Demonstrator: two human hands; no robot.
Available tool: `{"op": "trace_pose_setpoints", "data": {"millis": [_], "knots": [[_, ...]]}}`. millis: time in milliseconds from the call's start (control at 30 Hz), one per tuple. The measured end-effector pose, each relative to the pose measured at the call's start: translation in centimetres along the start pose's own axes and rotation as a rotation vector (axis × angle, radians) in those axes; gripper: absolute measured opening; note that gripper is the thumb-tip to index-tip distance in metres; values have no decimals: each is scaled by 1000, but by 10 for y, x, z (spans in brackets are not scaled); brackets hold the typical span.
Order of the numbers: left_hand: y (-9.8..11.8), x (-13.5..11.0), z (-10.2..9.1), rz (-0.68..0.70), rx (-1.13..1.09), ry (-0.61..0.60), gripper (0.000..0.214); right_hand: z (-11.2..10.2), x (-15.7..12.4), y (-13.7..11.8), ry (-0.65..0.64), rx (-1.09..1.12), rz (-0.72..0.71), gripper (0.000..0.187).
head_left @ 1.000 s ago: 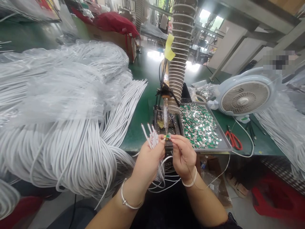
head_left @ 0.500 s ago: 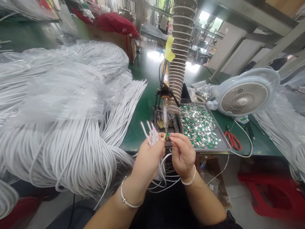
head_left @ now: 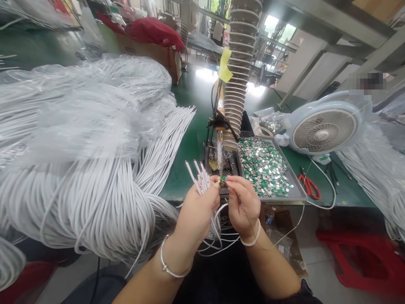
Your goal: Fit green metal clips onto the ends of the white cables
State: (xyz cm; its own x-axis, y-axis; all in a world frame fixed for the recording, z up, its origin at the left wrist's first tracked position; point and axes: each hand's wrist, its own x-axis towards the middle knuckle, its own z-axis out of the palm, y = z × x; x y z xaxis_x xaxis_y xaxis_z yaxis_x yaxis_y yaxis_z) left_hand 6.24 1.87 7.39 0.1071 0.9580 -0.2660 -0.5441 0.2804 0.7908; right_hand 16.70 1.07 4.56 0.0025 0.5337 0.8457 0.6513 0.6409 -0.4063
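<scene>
My left hand [head_left: 201,207] is closed round a bunch of white cables [head_left: 200,180], whose cut ends show reddish tips. Between its thumb and finger one cable end points to the right. The thumb and fingers of my right hand [head_left: 243,202] pinch a small green circuit board [head_left: 224,178] that meets this cable end. Directly above them hangs an upright soldering iron [head_left: 220,152], its tip at or very near the joint. A thin wire, perhaps solder, trails from my right hand past the wrist; its end at the fingers is too small to make out.
To the right is a metal tray [head_left: 297,185] of several loose circuit boards, with red-handled pliers [head_left: 311,185] and a fan [head_left: 322,131] beyond. A large heap of white cables [head_left: 95,202] covers the left. A ribbed duct hose [head_left: 242,55] rises behind the iron.
Both hands stay almost still at the iron's tip. The cable bunch in my left hand has shifted very slightly.
</scene>
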Motion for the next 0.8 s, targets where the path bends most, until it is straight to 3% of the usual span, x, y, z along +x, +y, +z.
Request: {"op": "trace_pose_setpoints", "data": {"millis": [333, 500, 667, 800], "knots": [[-10, 3, -8, -23, 5, -41, 14, 0, -8, 2, -18, 40, 43, 24], [-12, 3, -16, -59, 71, -99, 14, -2, -14, 5, -31, 64, 147, 30], [-15, 3, -25, 33, 194, -138, 9, -4, -15, 9, -130, 51, 168, 22], [-18, 4, -29, 44, 283, -146, 10, -4, -16, 10, -130, 31, 178, 16]]}}
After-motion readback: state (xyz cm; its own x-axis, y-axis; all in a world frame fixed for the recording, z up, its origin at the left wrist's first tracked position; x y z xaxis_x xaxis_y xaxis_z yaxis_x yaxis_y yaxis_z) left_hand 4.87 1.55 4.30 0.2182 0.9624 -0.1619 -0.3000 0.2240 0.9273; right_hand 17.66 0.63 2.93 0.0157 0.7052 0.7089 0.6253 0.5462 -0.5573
